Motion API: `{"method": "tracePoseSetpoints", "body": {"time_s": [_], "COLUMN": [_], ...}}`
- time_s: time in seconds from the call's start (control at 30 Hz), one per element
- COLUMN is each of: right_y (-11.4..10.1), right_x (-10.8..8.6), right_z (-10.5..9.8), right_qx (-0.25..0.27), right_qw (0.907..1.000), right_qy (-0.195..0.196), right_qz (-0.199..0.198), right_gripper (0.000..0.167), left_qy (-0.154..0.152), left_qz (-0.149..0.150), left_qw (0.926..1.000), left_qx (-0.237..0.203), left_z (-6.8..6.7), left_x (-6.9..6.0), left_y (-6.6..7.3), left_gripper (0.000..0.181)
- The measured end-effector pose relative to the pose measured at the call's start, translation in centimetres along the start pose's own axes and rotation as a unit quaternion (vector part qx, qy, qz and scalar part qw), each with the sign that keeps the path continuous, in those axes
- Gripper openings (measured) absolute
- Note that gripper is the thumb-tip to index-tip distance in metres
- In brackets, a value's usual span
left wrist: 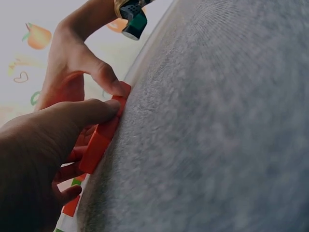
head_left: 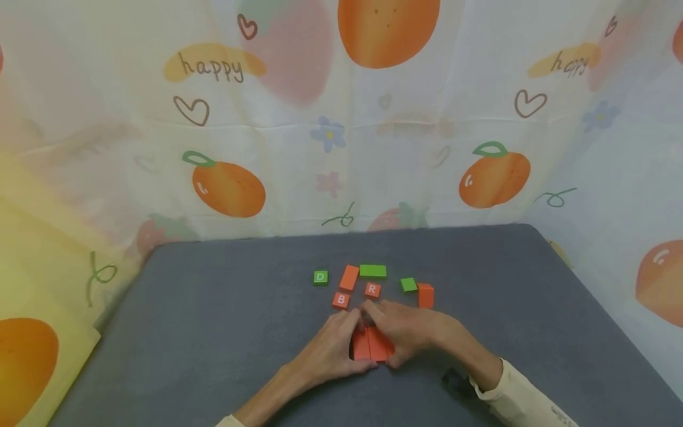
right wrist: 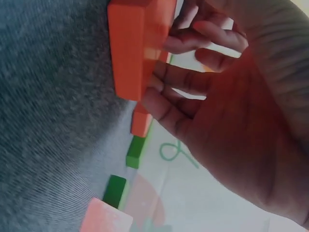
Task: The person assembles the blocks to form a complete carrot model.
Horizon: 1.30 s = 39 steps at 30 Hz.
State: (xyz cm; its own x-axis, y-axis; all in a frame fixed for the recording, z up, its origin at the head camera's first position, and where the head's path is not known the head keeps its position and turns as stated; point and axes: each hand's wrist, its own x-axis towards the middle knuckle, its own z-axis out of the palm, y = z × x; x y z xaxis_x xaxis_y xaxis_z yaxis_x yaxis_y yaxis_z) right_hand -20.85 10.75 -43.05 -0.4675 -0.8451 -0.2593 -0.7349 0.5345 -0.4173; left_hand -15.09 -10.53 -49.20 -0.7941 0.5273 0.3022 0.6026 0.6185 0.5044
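Orange blocks (head_left: 377, 345) lie side by side on the grey tabletop (head_left: 213, 332), at 6 o'clock of the loose pieces. Left hand (head_left: 332, 351) grips them from 9 o'clock, right hand (head_left: 409, 332) from 3 o'clock; both grips narrow, blocks held between, thumbs at the near edge. From there: B block (head_left: 341, 300) at 11, R block (head_left: 372, 290) at 12, small green block (head_left: 408, 285) at 1.
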Motion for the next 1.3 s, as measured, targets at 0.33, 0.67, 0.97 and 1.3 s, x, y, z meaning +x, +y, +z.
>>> {"method": "tracePoseSetpoints", "body": {"time_s": [0.33,0.67,0.97,1.3], "right_y": [0.4,2.0,2.9,1.4], "right_x": [-2.0,-4.6,-5.0,-3.8], "right_z": [-1.0,-1.8,-1.6,0.9], "right_qx": [0.019,-0.075,-0.123,-0.167], "right_qw": [0.9983,0.9942,0.9838,0.9568], "right_qy": [-0.008,0.069,0.131,0.154], "right_qz": [0.054,0.033,-0.008,-0.182], "right_gripper": [0.094,0.063,0.045,0.024], "left_qy": [0.037,0.035,0.026,0.037], "left_qz": [0.037,-0.017,-0.015,-0.016], "left_qw": [0.9986,0.9990,0.9981,0.9962], "left_qx": [-0.004,0.022,0.053,0.078], "left_z": [-1.4,-3.3,-4.0,-4.0], "left_x": [-0.1,-0.6,-0.6,-0.1], "left_y": [-0.4,-1.0,-1.3,-2.3], "left_gripper": [0.051,0.050,0.047,0.033]}}
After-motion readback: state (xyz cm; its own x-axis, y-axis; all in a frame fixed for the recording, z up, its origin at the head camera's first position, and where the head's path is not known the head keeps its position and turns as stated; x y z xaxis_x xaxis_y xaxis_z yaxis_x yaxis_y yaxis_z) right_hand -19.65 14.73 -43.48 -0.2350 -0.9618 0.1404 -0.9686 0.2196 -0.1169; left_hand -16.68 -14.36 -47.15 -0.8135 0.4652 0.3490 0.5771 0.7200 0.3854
